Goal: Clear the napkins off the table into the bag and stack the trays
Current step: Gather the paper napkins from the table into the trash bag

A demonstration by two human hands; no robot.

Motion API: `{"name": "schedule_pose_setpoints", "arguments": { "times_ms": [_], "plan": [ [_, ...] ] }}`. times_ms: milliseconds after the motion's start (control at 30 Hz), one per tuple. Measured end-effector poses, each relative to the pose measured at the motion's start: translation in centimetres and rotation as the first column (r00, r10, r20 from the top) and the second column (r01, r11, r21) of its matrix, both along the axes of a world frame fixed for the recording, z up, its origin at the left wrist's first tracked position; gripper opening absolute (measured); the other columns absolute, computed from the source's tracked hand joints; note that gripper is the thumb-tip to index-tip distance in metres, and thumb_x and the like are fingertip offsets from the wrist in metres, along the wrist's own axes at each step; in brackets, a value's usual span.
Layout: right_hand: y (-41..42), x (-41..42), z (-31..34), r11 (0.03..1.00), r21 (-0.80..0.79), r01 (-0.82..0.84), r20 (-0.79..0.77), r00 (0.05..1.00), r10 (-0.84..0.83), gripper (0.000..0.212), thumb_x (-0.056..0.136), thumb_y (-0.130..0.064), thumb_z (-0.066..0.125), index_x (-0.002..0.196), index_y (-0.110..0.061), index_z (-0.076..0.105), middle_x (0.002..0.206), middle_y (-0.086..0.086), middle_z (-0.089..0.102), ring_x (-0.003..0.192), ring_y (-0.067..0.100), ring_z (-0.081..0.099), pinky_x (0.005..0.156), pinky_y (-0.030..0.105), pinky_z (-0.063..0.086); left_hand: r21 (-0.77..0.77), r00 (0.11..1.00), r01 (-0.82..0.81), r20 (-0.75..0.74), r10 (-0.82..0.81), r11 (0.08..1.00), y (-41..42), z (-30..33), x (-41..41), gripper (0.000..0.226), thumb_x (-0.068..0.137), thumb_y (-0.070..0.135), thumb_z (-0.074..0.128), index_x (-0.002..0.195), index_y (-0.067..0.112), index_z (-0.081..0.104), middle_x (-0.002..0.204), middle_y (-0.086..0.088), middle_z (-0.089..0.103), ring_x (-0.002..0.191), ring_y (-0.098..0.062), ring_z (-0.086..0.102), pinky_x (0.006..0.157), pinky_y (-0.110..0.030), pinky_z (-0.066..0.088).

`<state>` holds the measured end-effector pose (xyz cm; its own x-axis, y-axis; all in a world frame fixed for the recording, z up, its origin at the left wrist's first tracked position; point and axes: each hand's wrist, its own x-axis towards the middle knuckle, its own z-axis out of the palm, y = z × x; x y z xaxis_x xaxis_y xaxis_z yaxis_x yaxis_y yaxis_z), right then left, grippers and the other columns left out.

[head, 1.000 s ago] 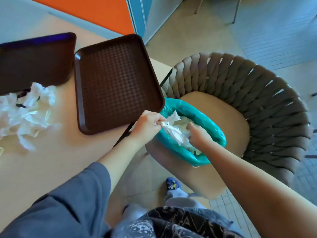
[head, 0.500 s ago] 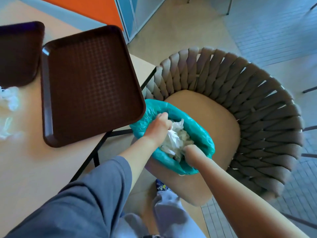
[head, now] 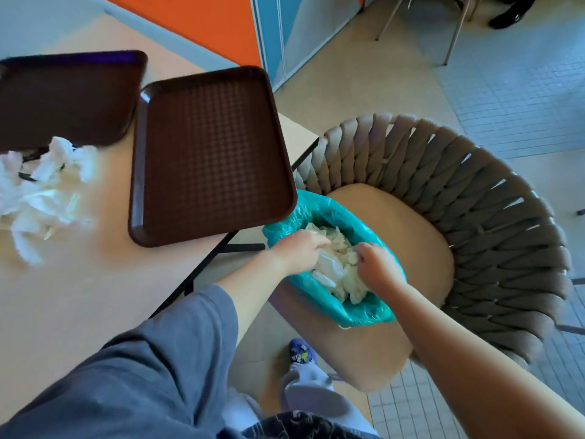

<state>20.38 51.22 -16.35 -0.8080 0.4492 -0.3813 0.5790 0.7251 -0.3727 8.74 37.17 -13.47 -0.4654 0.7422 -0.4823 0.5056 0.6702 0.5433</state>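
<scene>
A teal bag stands open on the seat of a chair, filled with crumpled white napkins. Both hands are in its mouth. My left hand reaches in from the table side, fingers curled down onto the napkins. My right hand comes from the near right, fingers closed on the wad. On the table lie two empty brown trays side by side, the right tray overhanging the table edge, the left tray farther left. A loose napkin pile lies below the left tray.
The woven-back chair sits tight against the corner of the wooden table. My shoe is on the floor between them. Metal chair legs stand far off on the tiled floor.
The view swung back left, so the napkin pile and left tray are in sight again. Both hands sank deeper into the bag and came closer together over the napkins.
</scene>
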Motion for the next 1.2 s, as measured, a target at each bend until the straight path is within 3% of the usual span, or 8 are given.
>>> {"name": "schedule_pose_setpoints", "arguments": {
  "times_ms": [233, 400, 600, 800, 900, 1000, 1100, 1200],
  "plan": [
    [-3.3, -5.6, 5.6, 0.986, 0.166, 0.012, -0.424, 0.903, 0.06, 0.033, 0.092, -0.011, 0.045, 0.124, -0.01, 0.055, 0.116, 0.012, 0.055, 0.11, 0.03, 0.051, 0.077, 0.038, 0.05, 0.456, 0.938, -0.11, -0.247, 0.245, 0.883, -5.3, 6.2, -0.6, 0.021, 0.089, 0.025, 0.057, 0.105, 0.017, 0.067, 0.103, 0.0, 0.067, 0.089, -0.015, 0.061, 0.083, -0.035, 0.05],
    [-8.3, -10.5, 8.7, 0.968, 0.226, -0.112, -0.531, 0.819, 0.218, 0.036, 0.089, -0.007, 0.048, 0.124, -0.007, 0.055, 0.119, 0.016, 0.053, 0.112, 0.033, 0.047, 0.083, 0.044, 0.051, 0.574, 0.819, -0.166, -0.372, 0.437, 0.801, -11.5, 8.9, -3.6, 0.017, 0.089, 0.022, 0.059, 0.097, 0.011, 0.07, 0.096, -0.003, 0.067, 0.095, -0.02, 0.059, 0.081, -0.04, 0.051],
    [-15.4, -15.6, 9.8, 0.937, 0.238, -0.255, -0.546, 0.763, 0.347, 0.036, 0.088, -0.006, 0.046, 0.121, -0.009, 0.058, 0.122, 0.013, 0.054, 0.11, 0.031, 0.048, 0.09, 0.044, 0.049, 0.566, 0.702, -0.301, -0.413, 0.58, 0.768, -21.0, 8.8, -7.1, 0.017, 0.086, 0.014, 0.063, 0.101, 0.009, 0.068, 0.105, -0.005, 0.062, 0.104, -0.022, 0.053, 0.091, -0.037, 0.047],
    [-24.5, -20.3, 9.9, 0.884, 0.168, -0.436, -0.517, 0.725, 0.455, 0.036, 0.092, -0.015, 0.045, 0.127, -0.012, 0.052, 0.129, 0.005, 0.051, 0.119, 0.025, 0.042, 0.098, 0.042, 0.045, 0.491, 0.53, -0.5, -0.478, 0.7, 0.714, -32.2, 8.3, -10.3, 0.027, 0.076, 0.005, 0.07, 0.103, 0.005, 0.068, 0.109, -0.014, 0.059, 0.105, -0.036, 0.051, 0.088, -0.041, 0.045],
    [-28.8, -22.2, 9.7, 0.851, 0.099, -0.516, -0.471, 0.729, 0.497, 0.036, 0.091, -0.018, 0.047, 0.127, -0.012, 0.049, 0.132, 0.005, 0.048, 0.122, 0.027, 0.039, 0.097, 0.041, 0.043, 0.413, 0.489, -0.598, -0.491, 0.721, 0.687, -36.6, 8.0, -11.9, 0.032, 0.077, 0.007, 0.068, 0.108, 0.006, 0.065, 0.115, -0.015, 0.056, 0.113, -0.037, 0.048, 0.093, -0.044, 0.043],
    [-32.7, -24.0, 9.4, 0.787, 0.061, -0.614, -0.358, 0.722, 0.592, 0.053, 0.09, -0.027, 0.054, 0.139, -0.016, 0.036, 0.146, 0.007, 0.034, 0.132, 0.029, 0.03, 0.107, 0.043, 0.035, 0.327, 0.474, -0.691, -0.467, 0.746, 0.644, -40.4, 7.4, -13.3, 0.044, 0.079, 0.009, 0.065, 0.122, 0.011, 0.057, 0.127, -0.013, 0.049, 0.121, -0.035, 0.041, 0.099, -0.043, 0.038],
    [-36.1, -25.8, 9.2, 0.745, 0.043, -0.666, -0.257, 0.713, 0.652, 0.069, 0.09, -0.036, 0.056, 0.146, -0.021, 0.02, 0.156, 0.005, 0.016, 0.141, 0.03, 0.016, 0.113, 0.048, 0.026, 0.353, 0.429, -0.71, -0.469, 0.772, 0.609, -43.3, 7.0, -14.2, 0.05, 0.076, 0.007, 0.066, 0.124, 0.015, 0.055, 0.132, -0.013, 0.044, 0.12, -0.038, 0.039, 0.094, -0.047, 0.04],
    [-38.8, -27.5, 9.1, 0.719, 0.056, -0.693, -0.214, 0.695, 0.686, 0.072, 0.088, -0.04, 0.057, 0.146, -0.025, 0.017, 0.157, 0.002, 0.01, 0.143, 0.03, 0.009, 0.113, 0.053, 0.025, 0.394, 0.417, -0.67, -0.501, 0.759, 0.629, -45.3, 7.1, -16.2, 0.047, 0.08, 0.006, 0.06, 0.125, 0.017, 0.054, 0.139, -0.012, 0.04, 0.126, -0.035, 0.036, 0.101, -0.045, 0.035]
  ]
}}
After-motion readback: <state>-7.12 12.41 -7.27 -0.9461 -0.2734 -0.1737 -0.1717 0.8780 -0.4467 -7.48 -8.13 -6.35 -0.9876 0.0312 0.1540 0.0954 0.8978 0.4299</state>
